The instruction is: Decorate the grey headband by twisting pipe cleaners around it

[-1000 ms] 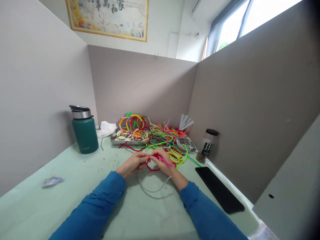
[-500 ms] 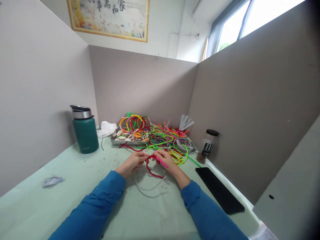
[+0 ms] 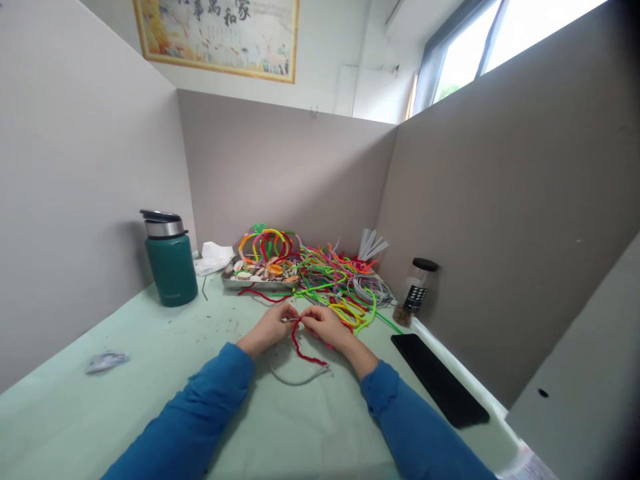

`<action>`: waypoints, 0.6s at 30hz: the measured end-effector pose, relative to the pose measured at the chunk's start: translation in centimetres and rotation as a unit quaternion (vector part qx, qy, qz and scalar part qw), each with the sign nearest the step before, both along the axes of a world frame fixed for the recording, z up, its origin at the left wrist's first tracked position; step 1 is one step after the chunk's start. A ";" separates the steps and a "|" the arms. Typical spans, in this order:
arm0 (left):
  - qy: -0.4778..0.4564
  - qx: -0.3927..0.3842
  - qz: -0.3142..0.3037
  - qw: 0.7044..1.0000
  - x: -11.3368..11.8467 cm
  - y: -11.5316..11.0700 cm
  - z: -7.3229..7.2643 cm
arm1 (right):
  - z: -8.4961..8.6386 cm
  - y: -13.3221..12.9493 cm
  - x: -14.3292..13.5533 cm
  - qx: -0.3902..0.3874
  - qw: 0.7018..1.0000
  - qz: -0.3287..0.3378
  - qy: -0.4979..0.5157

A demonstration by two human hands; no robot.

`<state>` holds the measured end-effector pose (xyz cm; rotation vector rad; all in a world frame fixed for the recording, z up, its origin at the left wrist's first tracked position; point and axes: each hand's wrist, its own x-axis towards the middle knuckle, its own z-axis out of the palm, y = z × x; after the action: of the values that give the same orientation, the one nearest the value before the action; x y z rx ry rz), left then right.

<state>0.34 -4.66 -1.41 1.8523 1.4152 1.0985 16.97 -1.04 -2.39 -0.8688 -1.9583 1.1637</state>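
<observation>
My left hand point(image 3: 274, 327) is closed in a pinch on the end of a thin grey wire, close to where a red pipe cleaner point(image 3: 301, 350) meets it. Fingertips of my right hand point(image 3: 325, 325) pinch the red pipe cleaner at that same spot, nearly touching the left fingers. From there the fuzzy red tail hangs down and trails right over the table. A curved length of the grey wire point(image 3: 295, 383) loops below the hands. Only a sliver of pink pipe cleaner point(image 3: 327, 345) shows beneath my right hand; the rest is hidden.
Behind my hands stands a metal tray point(image 3: 260, 285) of decorated pieces, with colourful hoops above it. A heap of pipe cleaners point(image 3: 330, 270) lies beside it. A green bottle point(image 3: 171, 267) is left; a black-lidded jar point(image 3: 415, 293) and black phone-like slab point(image 3: 440, 380) are right.
My right hand has turned over, so the pink pipe cleaner is now mostly covered. The fingertips of both hands have come closer together, and the grey wire loop has shifted.
</observation>
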 end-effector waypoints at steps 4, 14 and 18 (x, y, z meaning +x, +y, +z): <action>0.159 0.110 0.018 0.981 0.0 -0.3 -0.1 | 0.0 0.0 0.0 -0.002 1.000 0.001 0.002; 0.176 0.128 0.008 0.976 0.0 -0.8 0.6 | -0.4 0.1 0.1 -0.022 0.999 0.002 0.026; 0.162 0.118 0.000 0.980 -0.1 -0.7 0.6 | -0.5 0.2 0.1 -0.010 1.000 0.006 0.025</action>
<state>0.23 -5.39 -0.77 2.2842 1.5144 1.0341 17.04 -0.83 -2.90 -0.8314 -1.9182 1.2019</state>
